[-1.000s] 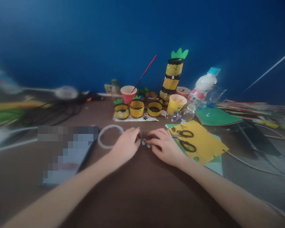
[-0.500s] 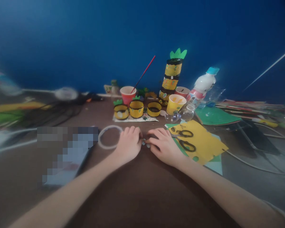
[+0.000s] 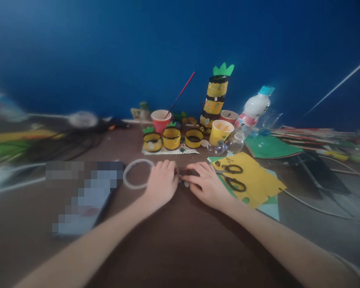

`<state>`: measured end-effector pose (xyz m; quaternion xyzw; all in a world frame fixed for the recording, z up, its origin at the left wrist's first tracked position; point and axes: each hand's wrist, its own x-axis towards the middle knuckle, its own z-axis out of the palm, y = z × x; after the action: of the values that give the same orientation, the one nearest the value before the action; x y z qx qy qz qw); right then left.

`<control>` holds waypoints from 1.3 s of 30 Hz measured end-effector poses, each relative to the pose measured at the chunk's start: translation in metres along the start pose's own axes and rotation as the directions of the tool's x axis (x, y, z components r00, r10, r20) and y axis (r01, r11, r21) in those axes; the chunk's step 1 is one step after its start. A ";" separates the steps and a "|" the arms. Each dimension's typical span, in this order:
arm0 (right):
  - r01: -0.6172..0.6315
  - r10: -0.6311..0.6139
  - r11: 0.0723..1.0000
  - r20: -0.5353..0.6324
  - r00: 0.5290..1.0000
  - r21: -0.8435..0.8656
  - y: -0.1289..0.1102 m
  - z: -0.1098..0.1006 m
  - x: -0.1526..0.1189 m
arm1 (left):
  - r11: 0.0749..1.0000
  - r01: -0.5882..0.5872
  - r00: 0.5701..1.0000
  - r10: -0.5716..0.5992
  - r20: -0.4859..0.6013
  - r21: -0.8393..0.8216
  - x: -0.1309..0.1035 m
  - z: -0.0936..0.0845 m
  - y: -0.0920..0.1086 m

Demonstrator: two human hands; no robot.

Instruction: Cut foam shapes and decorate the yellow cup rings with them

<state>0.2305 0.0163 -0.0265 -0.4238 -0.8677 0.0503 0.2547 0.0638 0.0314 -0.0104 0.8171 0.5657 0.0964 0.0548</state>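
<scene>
My left hand [image 3: 163, 180] rests on the brown table with its fingers curled closed; whatever they hold is hidden. Opposite it, my right hand [image 3: 208, 184] has its fingers spread, one fingertip reaching close to the left fingertips. Between the hands lie small pale round pieces [image 3: 186, 184], partly covered. A whitish ring [image 3: 132, 186] lies left of my left hand, overlapped by it in view. Beside my right hand, black-handled scissors [image 3: 235, 184] lie on a yellow sheet [image 3: 262, 184].
Behind the hands stand yellow-and-black rings [image 3: 171, 140], a red cup [image 3: 161, 122] with a red stick, a yellow cup [image 3: 220, 134] and a stacked pineapple-like tower [image 3: 214, 106]. A white bottle [image 3: 258, 105] leans at right. A blurred-out flat item [image 3: 90, 200] lies left.
My right fingertip has moved slightly left toward the left fingertips, covering more of one pale piece. The whole view has shifted a little; otherwise the hands hold their places.
</scene>
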 end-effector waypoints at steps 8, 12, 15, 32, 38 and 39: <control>-0.069 0.071 0.994 -0.024 0.997 0.081 -0.001 -0.002 0.002 | 0.999 0.001 0.997 0.003 -0.071 0.049 -0.003 0.006 -0.001; -0.060 0.061 0.994 -0.007 0.998 0.095 -0.001 -0.002 0.002 | 0.999 0.005 0.997 -0.003 -0.078 0.032 -0.002 0.006 -0.001; -0.064 0.063 0.993 0.009 0.998 0.099 0.000 -0.002 0.002 | 1.000 0.000 0.997 0.000 -0.074 0.009 -0.002 0.005 -0.002; -0.121 0.125 0.981 -0.017 0.992 0.154 0.006 0.002 0.003 | 0.761 0.093 0.970 -0.214 -0.113 -0.642 0.005 0.003 -0.012; -0.188 0.194 0.958 -0.005 0.981 0.217 0.008 0.003 0.005 | 0.775 0.056 0.966 -0.202 -0.164 -0.629 0.001 0.005 -0.008; -0.200 0.206 0.953 -0.002 0.978 0.226 0.008 0.002 0.005 | 0.801 0.040 0.966 -0.185 -0.183 -0.597 0.000 0.006 -0.007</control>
<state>0.2327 0.0259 -0.0290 -0.4799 -0.8049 0.1685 0.3056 0.0591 0.0339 -0.0176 0.7076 0.5581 0.3581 0.2442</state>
